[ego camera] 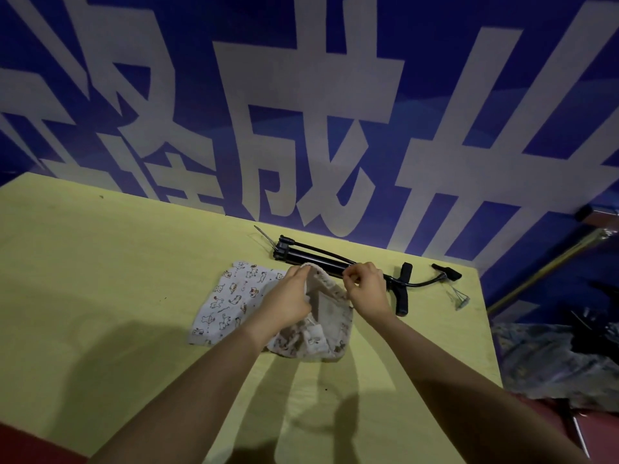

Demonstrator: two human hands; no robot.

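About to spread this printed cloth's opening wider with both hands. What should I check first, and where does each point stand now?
1. Left hand grips the printed cloth at its rim: ok.
2. Right hand pinches the opposite rim: ok.
3. Cloth lies fully on the table, away from its edges: ok.
4. Pump clear of the cloth: cannot tell; it lies right behind the hands.
5. Nothing tucked inside the opening: cannot tell.
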